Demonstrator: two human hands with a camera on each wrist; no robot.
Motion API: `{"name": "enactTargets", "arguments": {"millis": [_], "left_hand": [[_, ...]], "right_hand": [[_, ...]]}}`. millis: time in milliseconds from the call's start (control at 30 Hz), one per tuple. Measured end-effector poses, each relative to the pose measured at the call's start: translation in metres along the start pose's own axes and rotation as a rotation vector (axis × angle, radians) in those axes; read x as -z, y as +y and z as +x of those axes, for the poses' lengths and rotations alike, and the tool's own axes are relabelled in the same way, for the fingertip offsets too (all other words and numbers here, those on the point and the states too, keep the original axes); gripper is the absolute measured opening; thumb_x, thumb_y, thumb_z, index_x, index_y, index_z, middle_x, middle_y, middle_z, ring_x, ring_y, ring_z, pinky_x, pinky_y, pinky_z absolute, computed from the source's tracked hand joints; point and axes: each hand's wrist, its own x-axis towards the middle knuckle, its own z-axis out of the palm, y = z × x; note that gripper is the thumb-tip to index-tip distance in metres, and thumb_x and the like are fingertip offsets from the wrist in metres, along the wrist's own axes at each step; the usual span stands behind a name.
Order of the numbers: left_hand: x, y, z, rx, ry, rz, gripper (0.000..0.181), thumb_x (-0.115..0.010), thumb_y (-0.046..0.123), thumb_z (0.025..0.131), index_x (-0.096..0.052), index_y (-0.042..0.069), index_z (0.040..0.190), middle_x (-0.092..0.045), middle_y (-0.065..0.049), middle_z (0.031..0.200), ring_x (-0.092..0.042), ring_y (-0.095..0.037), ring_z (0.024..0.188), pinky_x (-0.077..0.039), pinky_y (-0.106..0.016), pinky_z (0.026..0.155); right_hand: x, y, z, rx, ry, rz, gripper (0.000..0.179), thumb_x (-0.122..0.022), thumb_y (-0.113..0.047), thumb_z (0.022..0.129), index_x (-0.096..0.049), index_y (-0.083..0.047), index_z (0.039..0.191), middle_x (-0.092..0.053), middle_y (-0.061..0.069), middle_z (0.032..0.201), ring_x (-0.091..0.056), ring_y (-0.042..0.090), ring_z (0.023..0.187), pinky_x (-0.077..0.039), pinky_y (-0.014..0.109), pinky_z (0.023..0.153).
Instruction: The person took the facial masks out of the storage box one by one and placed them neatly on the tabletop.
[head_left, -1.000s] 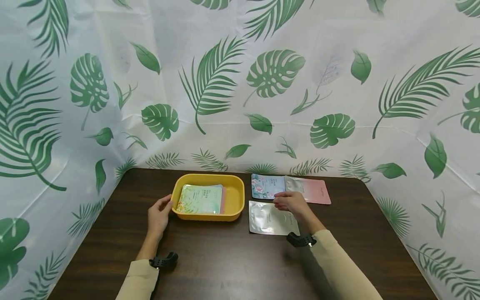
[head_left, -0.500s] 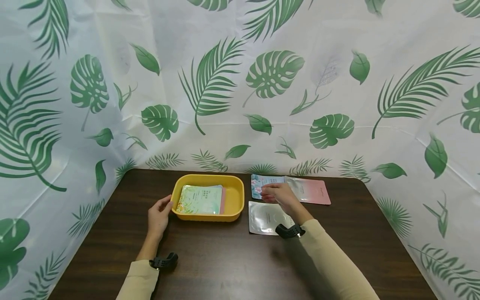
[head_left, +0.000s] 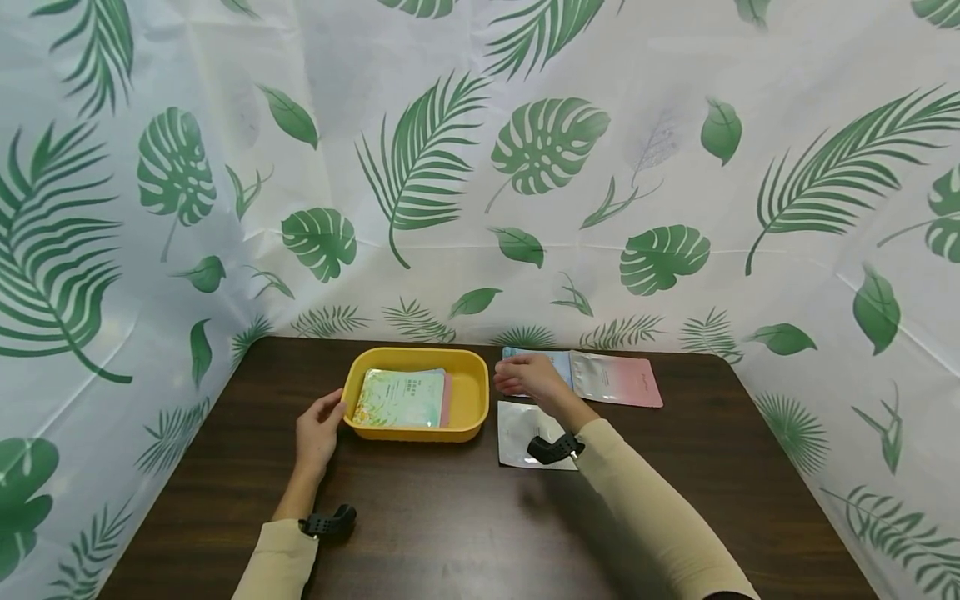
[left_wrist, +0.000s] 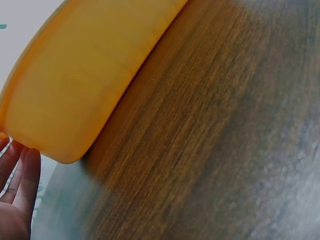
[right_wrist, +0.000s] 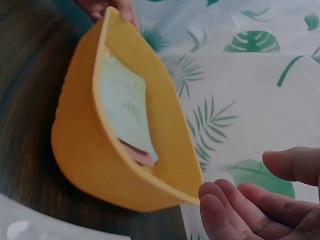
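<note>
Touching the outside of the yellow plastic basin (head_left: 470,393) at its left end with the fingers of the left hand (head_left: 318,427), relaxed and gently bent. Poising the right hand (head_left: 536,379) just beside the basin's right end, with fingers slightly curved, with the thumb well parted from them, and holding nothing; too close to tell whether touching the rim.

Containing, to the right of the left fingers, a pale green floral sachet (head_left: 401,400) laid over a pink sachet (head_left: 447,402), both in the basin and left of the right fingers. Partly covering a blue floral sachet (head_left: 558,361) with the right hand in the head view. Showing a silver-and-pink sachet (head_left: 618,381) to the right of the right fingers, close against the blue one, and a silver sachet (head_left: 517,433) nearer the person than those fingers, partly behind a black wrist camera (head_left: 553,450). Resting all on a dark wood-grain surface (head_left: 420,517), below both sets of fingers. Facing, beyond the fingers, leaf-printed white cloth (head_left: 555,150).
</note>
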Motion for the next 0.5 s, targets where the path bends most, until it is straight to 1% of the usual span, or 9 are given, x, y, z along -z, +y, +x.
{"name": "enactTargets", "arguments": {"millis": [33,100,233,300,500], "left_hand": [[0.0,0.0,0.0,-0.001,0.001,-0.001,0.037,-0.055,0.019,0.1,-0.057,0.002,0.133,-0.056,-0.016,0.138,-0.051,0.008,0.094,-0.045,-0.002,0.075],[0.0,0.0,0.001,0.0,0.001,-0.001,0.037,-0.055,0.02,0.1,-0.057,0.002,0.133,-0.056,-0.016,0.138,-0.051,0.009,0.094,-0.045,-0.002,0.076],[-0.001,-0.001,0.0,-0.004,-0.004,-0.008,0.037,-0.055,0.019,0.1,-0.057,0.002,0.133,-0.056,-0.016,0.138,-0.051,0.009,0.094,-0.046,-0.002,0.076],[-0.001,-0.002,0.0,-0.003,-0.006,-0.013,0.036,-0.055,0.018,0.1,-0.057,0.002,0.133,-0.056,-0.016,0.138,-0.052,0.009,0.094,-0.046,-0.003,0.076],[0.0,-0.002,0.001,-0.001,-0.005,-0.008,0.038,-0.055,0.021,0.1,-0.056,0.002,0.133,-0.056,-0.015,0.138,-0.051,0.008,0.095,-0.046,-0.002,0.076]], "right_hand": [[-0.002,-0.001,0.002,-0.002,-0.004,-0.002,0.036,-0.059,-0.011,0.096,-0.057,0.014,0.122,-0.071,0.024,0.101,-0.069,0.015,0.075,-0.058,0.04,0.086],[-0.006,-0.003,0.004,-0.006,-0.007,0.003,0.034,-0.058,-0.009,0.096,-0.058,0.014,0.121,-0.07,0.026,0.104,-0.069,0.016,0.076,-0.056,0.045,0.09],[-0.014,-0.004,0.008,-0.022,-0.009,0.01,0.037,-0.057,-0.01,0.097,-0.056,0.014,0.124,-0.066,0.031,0.114,-0.071,0.024,0.086,-0.053,0.049,0.095],[-0.018,-0.004,0.01,-0.026,-0.008,0.016,0.038,-0.057,-0.011,0.097,-0.054,0.015,0.126,-0.065,0.031,0.114,-0.071,0.025,0.087,-0.053,0.048,0.095],[-0.034,-0.005,0.016,-0.053,0.006,0.022,0.037,-0.061,-0.012,0.095,-0.057,0.012,0.122,-0.067,0.029,0.111,-0.068,0.016,0.075,-0.055,0.045,0.093]]}}
